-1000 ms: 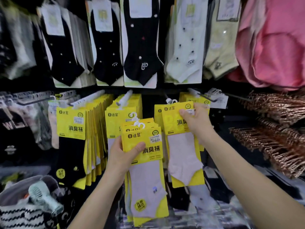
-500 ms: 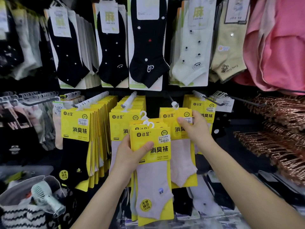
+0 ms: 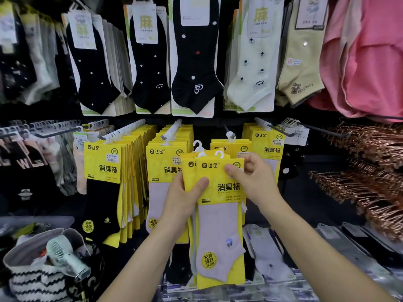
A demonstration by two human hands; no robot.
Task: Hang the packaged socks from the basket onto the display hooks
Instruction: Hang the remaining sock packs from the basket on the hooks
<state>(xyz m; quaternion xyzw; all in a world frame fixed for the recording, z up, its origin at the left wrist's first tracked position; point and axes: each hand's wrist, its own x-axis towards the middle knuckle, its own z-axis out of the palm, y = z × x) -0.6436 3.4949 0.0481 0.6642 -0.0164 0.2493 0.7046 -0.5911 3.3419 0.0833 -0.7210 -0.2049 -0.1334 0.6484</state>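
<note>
My left hand (image 3: 185, 197) grips a small stack of yellow sock packs (image 3: 220, 225) by the left edge, thumb across the front card. The front pack shows a pale grey-pink sock, and white plastic hangers stick up above the stack. My right hand (image 3: 250, 177) pinches the upper right corner of the front pack. Just behind the stack, a display hook (image 3: 227, 132) carries a few hung yellow packs (image 3: 231, 146). To the left, two fuller hooks hold rows of the same yellow packs (image 3: 135, 162).
Black, white and beige socks hang on the upper row (image 3: 192, 62). Copper hangers (image 3: 370, 171) crowd the right side, pink fabric (image 3: 366, 57) above them. A striped bag (image 3: 39, 277) with a small pale green fan (image 3: 65, 258) sits at lower left. Packaged goods lie flat at lower right.
My right hand let go of the pack hanging on the hook and came down to the held stack, where it pinches the front pack's corner. The left hand kept its grip.
</note>
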